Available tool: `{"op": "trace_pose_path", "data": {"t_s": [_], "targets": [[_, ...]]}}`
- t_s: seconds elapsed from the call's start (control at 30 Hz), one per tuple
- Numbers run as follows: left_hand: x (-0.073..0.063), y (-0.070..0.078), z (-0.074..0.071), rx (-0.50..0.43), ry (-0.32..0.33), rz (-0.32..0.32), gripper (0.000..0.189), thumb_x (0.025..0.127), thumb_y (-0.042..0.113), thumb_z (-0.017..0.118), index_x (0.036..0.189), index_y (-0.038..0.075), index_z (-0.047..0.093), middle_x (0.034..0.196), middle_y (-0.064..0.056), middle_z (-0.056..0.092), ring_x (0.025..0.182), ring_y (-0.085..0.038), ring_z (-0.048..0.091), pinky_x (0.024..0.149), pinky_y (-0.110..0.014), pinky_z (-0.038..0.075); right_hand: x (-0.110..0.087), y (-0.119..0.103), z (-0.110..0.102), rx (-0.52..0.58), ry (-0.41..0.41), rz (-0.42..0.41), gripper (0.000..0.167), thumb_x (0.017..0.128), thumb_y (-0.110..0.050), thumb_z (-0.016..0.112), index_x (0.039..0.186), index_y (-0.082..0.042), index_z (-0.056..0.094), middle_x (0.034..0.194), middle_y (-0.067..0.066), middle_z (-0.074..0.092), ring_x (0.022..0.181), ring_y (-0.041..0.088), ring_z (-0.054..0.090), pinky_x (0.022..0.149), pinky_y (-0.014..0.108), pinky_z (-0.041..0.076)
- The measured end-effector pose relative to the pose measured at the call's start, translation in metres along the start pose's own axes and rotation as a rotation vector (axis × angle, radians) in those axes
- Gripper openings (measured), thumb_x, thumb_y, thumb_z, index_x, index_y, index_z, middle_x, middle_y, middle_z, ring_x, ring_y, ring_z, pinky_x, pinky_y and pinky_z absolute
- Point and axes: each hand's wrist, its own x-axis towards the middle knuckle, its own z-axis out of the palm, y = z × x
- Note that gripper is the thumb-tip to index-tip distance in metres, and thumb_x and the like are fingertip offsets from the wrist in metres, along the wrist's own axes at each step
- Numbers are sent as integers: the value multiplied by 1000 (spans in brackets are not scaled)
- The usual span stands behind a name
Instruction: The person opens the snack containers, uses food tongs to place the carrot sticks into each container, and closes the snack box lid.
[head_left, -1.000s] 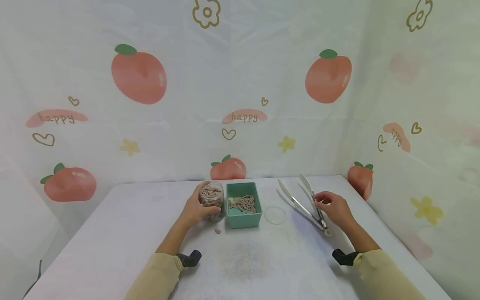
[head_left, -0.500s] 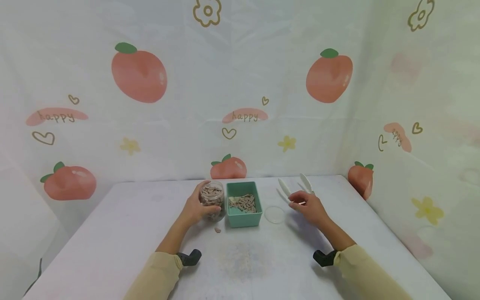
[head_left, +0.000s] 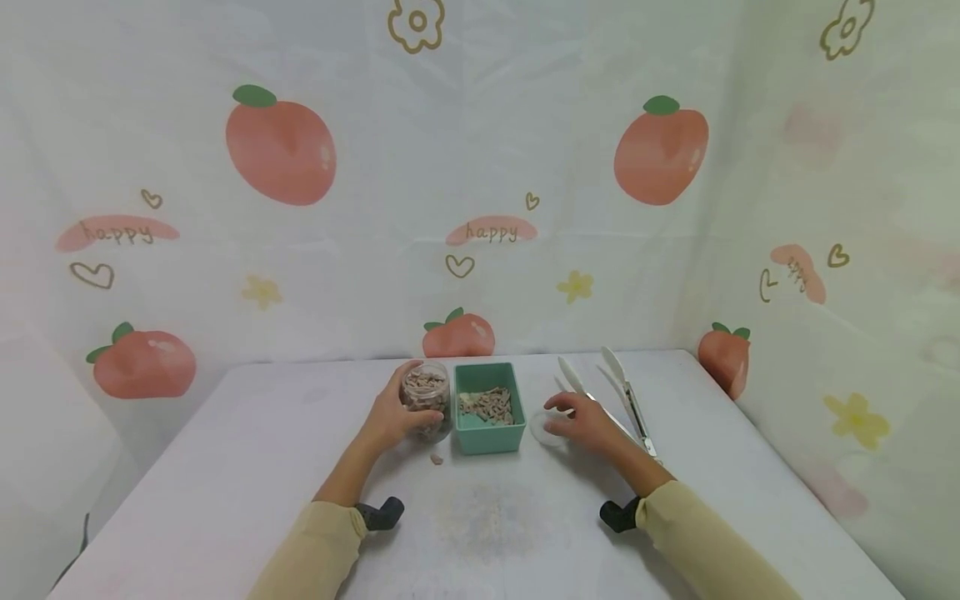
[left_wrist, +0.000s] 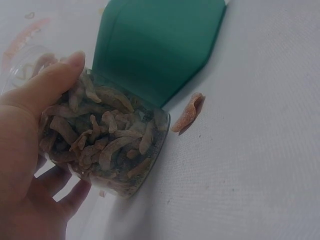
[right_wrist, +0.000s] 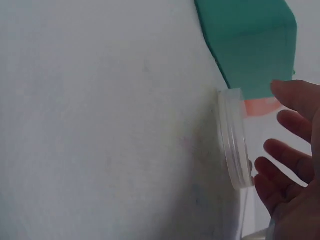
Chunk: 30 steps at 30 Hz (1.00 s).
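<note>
My left hand (head_left: 390, 418) grips a clear, lidless jar (head_left: 426, 387) of brownish dried strips, its thumb along the near side. Directly right of the jar is a green rectangular box (head_left: 489, 441) with more of these strips (head_left: 491, 406) inside. Over the round clear lid (right_wrist: 235, 142), which lies flat on the table, hovers my right hand (head_left: 588, 425) with its fingers spread and loosely bent. Its lower fingertips come very near the lid's edge in the right wrist view; contact cannot be told.
Metal tongs (head_left: 636, 414) with pale tips lie spread behind and right of the right hand, partly covered by it. One loose dried piece (left_wrist: 188, 114) lies on the white table (head_left: 487, 533) in front of the jar. A printed cloth backdrop (head_left: 375, 275) stands behind.
My right hand has left the tongs and moved left to above the clear lid. The tongs stay on the table. My left hand keeps its hold on the jar.
</note>
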Motion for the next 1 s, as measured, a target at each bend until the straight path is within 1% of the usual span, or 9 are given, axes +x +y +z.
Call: {"op": "trace_pose_path", "data": {"t_s": [0.07,0.17,0.27,0.37,0.5,0.63,0.83,0.93,1.0], "targets": [[0,-1,0,0,0,-1,102,69,36,89,151,28,28,145,-17,38,133,-37,37,104,-58,32,1,-1,3,-53,-15,9,29,83,-17,76,109,-10,68,116,7,65,112,31,57,94,49,45],[0,-1,1,-3,-2,1,102,69,35,88,151,27,27,145,-17,38,133,-37,37,104,-58,33,3,-3,8,-128,-30,-11,33,80,-19,79,109,-10,68,118,8,64,116,32,55,98,50,41],[0,-2,1,-2,0,2,102,69,35,89,151,27,28,144,-16,40,132,-36,38,104,-58,33,4,-3,12,-184,-57,-25,37,76,-18,82,109,-10,67,119,9,63,118,31,53,100,49,39],[0,-2,1,3,0,2,103,69,36,89,151,28,28,144,-15,41,132,-36,39,104,-57,33,5,-3,16,-217,-83,-5,40,74,-16,84,110,-11,67,123,10,61,121,31,50,102,48,37],[1,-1,1,-1,-1,3,103,68,36,89,151,28,28,143,-16,41,132,-35,39,104,-57,33,7,-6,15,-260,-108,31,44,74,-15,84,114,-13,66,128,9,58,125,31,47,105,48,34],[0,1,-1,-6,-3,6,103,69,35,89,151,26,28,143,-16,41,131,-35,40,103,-57,34,10,-17,6,-278,-114,20,44,75,-17,84,115,-13,65,129,9,58,126,31,47,105,49,35],[0,1,-1,-2,-3,16,102,70,34,89,151,25,28,143,-17,41,132,-35,40,104,-57,34,19,-39,-17,-257,-120,-86,44,78,-16,82,117,-5,64,127,14,58,124,34,48,103,50,37],[1,0,-1,-1,-4,17,102,70,35,89,151,25,27,144,-17,40,132,-36,39,104,-57,33,27,-50,-25,-279,-128,-93,45,80,-18,81,119,-5,63,129,14,57,124,34,47,103,51,37],[1,0,0,-2,-3,14,102,69,35,89,151,26,28,144,-17,40,132,-36,39,104,-57,33,32,-58,-30,-297,-135,-83,45,80,-18,81,119,-6,63,132,14,56,126,35,46,104,51,36]]}}
